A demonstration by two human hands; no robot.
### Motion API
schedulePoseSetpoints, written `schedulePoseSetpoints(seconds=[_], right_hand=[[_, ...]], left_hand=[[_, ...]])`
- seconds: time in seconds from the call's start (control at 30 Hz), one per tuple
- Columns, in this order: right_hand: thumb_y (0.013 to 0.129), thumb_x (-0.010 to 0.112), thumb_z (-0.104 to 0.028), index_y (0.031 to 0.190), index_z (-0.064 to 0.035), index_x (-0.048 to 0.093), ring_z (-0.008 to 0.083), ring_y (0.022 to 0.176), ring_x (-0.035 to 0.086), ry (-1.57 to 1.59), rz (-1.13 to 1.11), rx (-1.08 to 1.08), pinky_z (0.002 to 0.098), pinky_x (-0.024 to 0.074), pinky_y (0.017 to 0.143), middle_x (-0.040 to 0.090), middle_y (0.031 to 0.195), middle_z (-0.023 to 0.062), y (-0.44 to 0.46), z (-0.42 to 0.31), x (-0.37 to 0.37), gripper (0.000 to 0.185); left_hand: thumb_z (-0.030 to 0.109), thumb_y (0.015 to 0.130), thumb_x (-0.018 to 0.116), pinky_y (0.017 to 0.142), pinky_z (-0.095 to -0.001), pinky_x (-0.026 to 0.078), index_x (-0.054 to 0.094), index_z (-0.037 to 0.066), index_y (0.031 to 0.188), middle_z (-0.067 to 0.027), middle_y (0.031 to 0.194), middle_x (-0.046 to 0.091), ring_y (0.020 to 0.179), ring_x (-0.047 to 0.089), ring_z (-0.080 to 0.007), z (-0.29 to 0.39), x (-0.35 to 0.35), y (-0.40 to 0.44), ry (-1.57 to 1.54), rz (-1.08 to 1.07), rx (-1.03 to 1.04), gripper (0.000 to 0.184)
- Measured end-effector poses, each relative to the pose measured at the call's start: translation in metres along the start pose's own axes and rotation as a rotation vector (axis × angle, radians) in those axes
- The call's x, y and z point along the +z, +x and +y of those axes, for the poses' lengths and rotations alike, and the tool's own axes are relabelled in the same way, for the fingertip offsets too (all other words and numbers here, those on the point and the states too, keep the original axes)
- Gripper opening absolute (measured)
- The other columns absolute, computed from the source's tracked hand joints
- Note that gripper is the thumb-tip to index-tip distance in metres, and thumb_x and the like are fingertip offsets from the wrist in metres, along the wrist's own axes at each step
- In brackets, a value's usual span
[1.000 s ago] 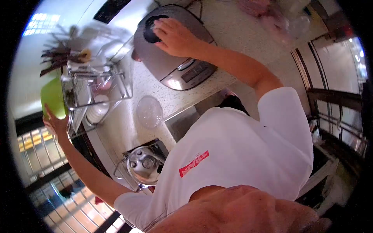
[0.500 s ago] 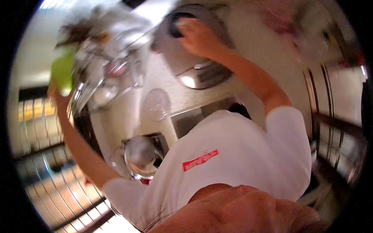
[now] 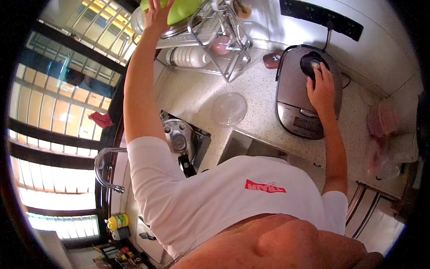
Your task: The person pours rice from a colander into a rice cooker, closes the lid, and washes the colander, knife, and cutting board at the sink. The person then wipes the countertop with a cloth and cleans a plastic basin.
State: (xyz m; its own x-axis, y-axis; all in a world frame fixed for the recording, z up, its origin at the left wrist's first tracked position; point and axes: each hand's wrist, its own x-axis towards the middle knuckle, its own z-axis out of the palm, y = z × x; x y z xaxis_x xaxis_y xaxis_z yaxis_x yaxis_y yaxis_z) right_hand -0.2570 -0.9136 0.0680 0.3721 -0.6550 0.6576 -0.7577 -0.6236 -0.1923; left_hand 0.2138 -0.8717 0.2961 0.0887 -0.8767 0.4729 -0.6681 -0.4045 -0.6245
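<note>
The worktop (image 3: 197,98) carried the cooker (image 3: 293,92); the right hand (image 3: 322,91), fingers slightly parted, touched its top. At the rack (image 3: 180,41), the left hand (image 3: 156,15), fingers spread, touched the green bowl (image 3: 184,10). A clear disc (image 3: 228,109) lay between.

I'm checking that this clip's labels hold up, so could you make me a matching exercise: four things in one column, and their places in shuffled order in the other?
Things
1. Left hand
2. Right hand
3. Clear round dish
4. Metal faucet

Places
A. On the speckled counter, between the shiny pot and the grey cooker
B. At the green item by the wire rack
C. Beside the barred window
D. On the dark round part of the cooker's top

Pairs: 1-B, 2-D, 3-A, 4-C
</note>
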Motion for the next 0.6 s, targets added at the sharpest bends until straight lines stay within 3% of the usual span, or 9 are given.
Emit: schedulePoseSetpoints(seconds=[0.07,0.23,0.33,0.4,0.47,0.53,0.6], right_hand=[[0.082,0.057,-0.018,0.111,0.0027,0.052,0.0346,0.112,0.045,0.036,0.001,0.010,0.0432,0.0370,0.095,0.045,0.124,0.0200,0.001,0.000,-0.002,0.036],[0.080,0.058,-0.018,0.107,0.0033,0.054,0.0344,0.111,0.045,0.025,0.089,-0.040,0.0420,0.0375,0.095,0.046,0.122,0.0212,0.000,0.001,0.000,0.034],[0.080,0.058,-0.018,0.107,0.0034,0.054,0.0345,0.111,0.045,0.025,0.034,-0.024,0.0420,0.0379,0.094,0.045,0.122,0.0214,0.000,0.004,0.002,0.034],[0.080,0.058,-0.019,0.106,0.0034,0.054,0.0346,0.110,0.045,0.022,0.008,-0.028,0.0427,0.0385,0.094,0.045,0.123,0.0214,-0.002,0.006,0.004,0.035],[0.081,0.058,-0.021,0.107,0.0030,0.054,0.0344,0.110,0.045,0.029,0.026,-0.021,0.0432,0.0390,0.093,0.044,0.123,0.0212,-0.002,0.005,0.007,0.035],[0.081,0.057,-0.021,0.107,0.0024,0.054,0.0342,0.112,0.044,0.060,0.022,-0.058,0.0433,0.0386,0.094,0.043,0.124,0.0206,-0.003,0.006,0.009,0.035],[0.082,0.056,-0.022,0.108,0.0018,0.054,0.0343,0.113,0.043,-0.003,-0.014,-0.029,0.0435,0.0377,0.095,0.043,0.126,0.0200,-0.002,0.004,0.006,0.035]], left_hand=[[0.022,0.054,0.079,0.084,-0.0481,0.048,0.005,0.038,0.140,-0.0247,0.129,0.030,0.119,0.032,-0.0437,-0.005,0.007,0.001,0.117,0.096,0.123,0.115],[0.013,0.054,0.078,0.090,-0.0517,0.042,0.009,0.037,0.140,-0.0238,0.131,0.028,0.121,0.031,-0.0429,-0.008,0.026,-0.005,-0.012,0.070,0.242,0.113],[0.019,0.053,0.081,0.098,-0.0555,0.034,0.010,0.033,0.141,-0.0255,0.137,0.020,0.127,0.021,-0.0448,-0.014,0.031,-0.005,-0.126,0.076,0.292,0.114],[0.024,0.051,0.082,0.099,-0.0588,0.032,0.009,0.032,0.141,-0.0235,0.139,0.019,0.127,0.020,-0.0451,-0.017,0.035,-0.010,-0.249,0.214,0.356,0.116],[0.027,0.051,0.083,0.100,-0.0550,0.032,0.010,0.031,0.141,-0.0154,0.144,0.014,0.129,0.020,-0.0415,-0.001,0.011,-0.026,-0.380,0.065,0.263,0.116],[0.026,0.052,0.083,0.100,-0.0514,0.033,0.009,0.031,0.141,-0.0153,0.145,0.011,0.130,0.019,-0.0405,-0.004,0.027,-0.030,-0.274,0.162,0.355,0.116],[0.021,0.055,0.081,0.098,-0.0492,0.036,0.015,0.026,0.140,-0.0168,0.142,0.019,0.127,0.026,-0.0403,0.004,0.019,-0.045,-0.285,0.282,0.310,0.108]])
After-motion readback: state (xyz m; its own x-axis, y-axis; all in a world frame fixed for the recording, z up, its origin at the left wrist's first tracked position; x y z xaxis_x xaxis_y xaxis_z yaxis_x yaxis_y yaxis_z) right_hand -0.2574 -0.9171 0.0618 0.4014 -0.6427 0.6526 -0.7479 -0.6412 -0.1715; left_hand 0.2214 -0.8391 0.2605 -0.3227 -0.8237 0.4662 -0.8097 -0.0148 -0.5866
